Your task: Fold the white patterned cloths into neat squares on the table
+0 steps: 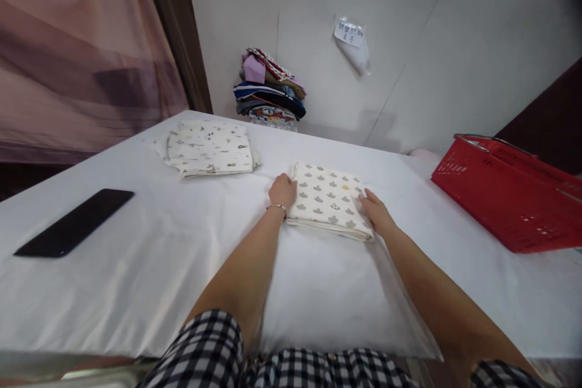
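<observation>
A folded white cloth [325, 199] printed with grey duck-like shapes lies in front of me, between my hands. My left hand [282, 191], with a bracelet at the wrist, is closed on its left edge with the fingers curled. At the right edge, my right hand [378, 213] grips the cloth, some of its fingers hidden. A clear plastic bag [345, 303] lies flat on the table between my forearms, reaching from the cloth to the near edge. Whether the cloth is inside the bag or on top of it, I cannot tell.
On the white-covered table [182, 279] sit another folded patterned cloth [211, 148] at back left and a dark flat phone-like slab [77, 222] at left. A red plastic basket [509, 200] stands at right. Beyond the far edge is a fabric stack [270, 94], near the wall.
</observation>
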### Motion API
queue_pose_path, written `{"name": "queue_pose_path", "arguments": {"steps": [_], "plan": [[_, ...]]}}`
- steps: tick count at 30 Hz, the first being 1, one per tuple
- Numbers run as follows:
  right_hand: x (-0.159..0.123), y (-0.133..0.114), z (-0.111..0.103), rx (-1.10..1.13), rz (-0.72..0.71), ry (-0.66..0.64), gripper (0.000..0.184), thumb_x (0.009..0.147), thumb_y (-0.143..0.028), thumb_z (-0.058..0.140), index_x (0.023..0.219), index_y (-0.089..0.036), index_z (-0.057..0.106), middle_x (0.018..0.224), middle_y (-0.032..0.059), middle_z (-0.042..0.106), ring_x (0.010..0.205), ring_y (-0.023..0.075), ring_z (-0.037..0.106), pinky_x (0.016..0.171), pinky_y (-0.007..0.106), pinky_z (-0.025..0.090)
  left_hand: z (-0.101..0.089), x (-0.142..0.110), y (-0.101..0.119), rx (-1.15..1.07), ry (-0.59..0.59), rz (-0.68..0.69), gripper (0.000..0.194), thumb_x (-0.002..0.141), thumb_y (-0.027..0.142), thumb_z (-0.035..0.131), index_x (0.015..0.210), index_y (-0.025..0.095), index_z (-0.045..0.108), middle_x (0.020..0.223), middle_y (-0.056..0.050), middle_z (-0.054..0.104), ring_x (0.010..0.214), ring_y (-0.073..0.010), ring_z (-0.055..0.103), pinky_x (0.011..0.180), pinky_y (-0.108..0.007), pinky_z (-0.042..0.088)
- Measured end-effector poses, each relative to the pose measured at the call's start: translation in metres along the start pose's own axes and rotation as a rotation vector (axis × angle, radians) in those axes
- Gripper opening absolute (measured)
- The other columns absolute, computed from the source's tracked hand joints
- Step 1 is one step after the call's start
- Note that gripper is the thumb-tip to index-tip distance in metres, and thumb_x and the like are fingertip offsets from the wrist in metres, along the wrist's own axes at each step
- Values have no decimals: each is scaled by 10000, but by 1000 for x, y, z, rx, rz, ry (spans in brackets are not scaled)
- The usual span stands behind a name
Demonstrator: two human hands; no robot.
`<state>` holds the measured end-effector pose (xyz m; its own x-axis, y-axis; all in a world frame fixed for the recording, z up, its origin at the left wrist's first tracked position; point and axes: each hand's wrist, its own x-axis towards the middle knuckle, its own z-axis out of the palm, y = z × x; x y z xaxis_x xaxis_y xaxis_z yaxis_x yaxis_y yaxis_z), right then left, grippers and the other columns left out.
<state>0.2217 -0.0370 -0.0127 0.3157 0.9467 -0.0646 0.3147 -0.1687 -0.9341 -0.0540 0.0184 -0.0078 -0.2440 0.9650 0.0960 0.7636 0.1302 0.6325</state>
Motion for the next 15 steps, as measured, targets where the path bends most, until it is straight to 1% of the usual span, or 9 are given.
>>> {"name": "queue_pose_path", "arguments": {"steps": [2,4,6,8,10,12,13,15], "plan": [[-13,5,-10,125,99,-8,708,724,-425,638,1353,-240,372,1376,69,428,1167,197,500,932,291,448,2,0,-1,-14,3,-6,143,807,343,479,841,214,531,934,-54,619,850,-192,581,696,-287,417],[-23,6,-19,143,160,-46,769,719,-440,649,1380,-238,311,1353,80,456,1113,195,545,862,284,495,3,1,-1,-33,-4,-12,146,803,346,482,842,215,534,937,-52,622,851,-195,581,695,-289,416],[-27,5,-23,97,213,-96,827,722,-494,634,1403,-222,253,1317,115,490,1048,217,588,794,314,530,3,2,-2,-54,-19,-21,153,800,349,480,849,215,536,949,-52,624,852,-196,582,695,-290,414],[-27,-1,-24,7,234,-148,871,726,-547,606,1420,-206,205,1317,152,479,1019,239,603,755,342,544,2,2,-2,-69,-31,-28,165,800,359,480,853,214,537,957,-51,625,861,-197,582,704,-293,412],[-23,-7,-22,-71,218,-197,906,714,-543,617,1427,-193,181,1334,168,454,1033,249,596,764,349,543,0,2,-2,-72,-33,-28,176,801,371,479,848,211,537,955,-52,628,872,-199,581,715,-299,411],[-17,-13,-23,-97,180,-227,940,695,-487,655,1433,-185,158,1318,167,472,1034,250,595,777,351,539,-2,1,-1,-68,-31,-24,183,804,377,479,845,209,536,947,-53,630,876,-201,582,718,-300,411],[-13,-13,-26,-88,149,-225,952,687,-454,670,1436,-185,148,1300,163,491,1025,249,599,780,352,537,-2,0,1,-64,-37,-21,184,803,378,482,845,207,535,943,-54,631,874,-201,583,714,-299,411],[-3,-11,-39,-64,74,-175,964,676,-409,687,1439,-198,136,1268,150,524,1003,247,610,784,356,532,0,-6,6,-53,-92,4,194,792,391,500,837,206,534,925,-54,630,854,-202,587,698,-295,412]]}}
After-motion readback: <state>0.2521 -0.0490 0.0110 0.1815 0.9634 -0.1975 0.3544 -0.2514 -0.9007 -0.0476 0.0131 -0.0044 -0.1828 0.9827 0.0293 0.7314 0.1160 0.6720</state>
